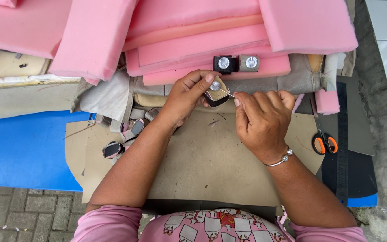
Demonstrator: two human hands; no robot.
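Over cardboard (pixel 211 157), ornament (pixel 216 91) inside left grip (pixel 187 96)

Pink foam slabs (pixel 193 31) lie stacked just beyond the grip, with two small covered pieces (pixel 236 63) resting on their near edge. Orange-handled scissors (pixel 324 144) sit well off to the right of it, and a blue mat (pixel 23 150) spreads far to the left.

Pink foam slabs (pixel 193 36) lay above a tan cardboard sheet (pixel 211 166); the scissors (pixel 324 144) had orange handles; the mat (pixel 23 150) was blue.
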